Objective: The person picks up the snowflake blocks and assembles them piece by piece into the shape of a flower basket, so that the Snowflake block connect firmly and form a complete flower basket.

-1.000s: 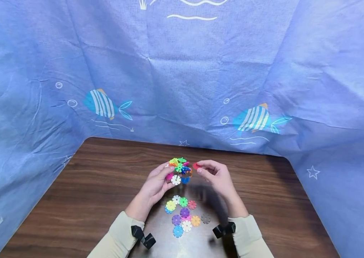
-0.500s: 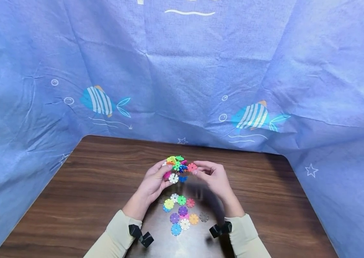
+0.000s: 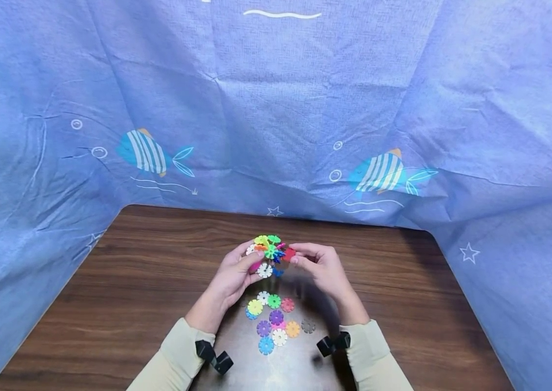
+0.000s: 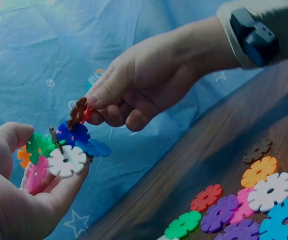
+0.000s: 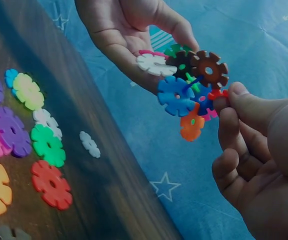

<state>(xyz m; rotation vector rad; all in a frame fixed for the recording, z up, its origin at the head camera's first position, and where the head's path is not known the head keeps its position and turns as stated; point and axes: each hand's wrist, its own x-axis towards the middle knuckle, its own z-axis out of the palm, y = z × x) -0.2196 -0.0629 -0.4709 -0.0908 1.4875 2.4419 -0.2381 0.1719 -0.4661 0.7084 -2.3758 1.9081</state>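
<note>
My left hand (image 3: 229, 277) holds a cluster of interlocked notched plastic discs (image 3: 270, 252) above the table, its thumb resting on the near side. Green, white, pink, blue and orange discs show in it. Between thumb and index finger, my right hand (image 3: 325, 271) pinches a red notched disc (image 3: 289, 254) at the cluster's right side. In the right wrist view the red disc (image 5: 217, 94) sits close by a brown disc (image 5: 210, 70) and a dark blue disc (image 5: 204, 104) of the cluster. Fingertips cover most of it, so whether its slot is engaged I cannot tell.
Loose discs lie on the wooden table (image 3: 158, 304) below the hands, among them a purple disc (image 3: 263, 328), an orange disc (image 3: 293, 329) and a grey disc (image 3: 308, 326). A blue fish-print cloth (image 3: 266, 136) hangs behind the table's far edge.
My right hand has brought the red disc leftward from apart to the cluster's right side, and the disc has turned. The left hand keeps hold of the cluster. The head view has shifted slightly.
</note>
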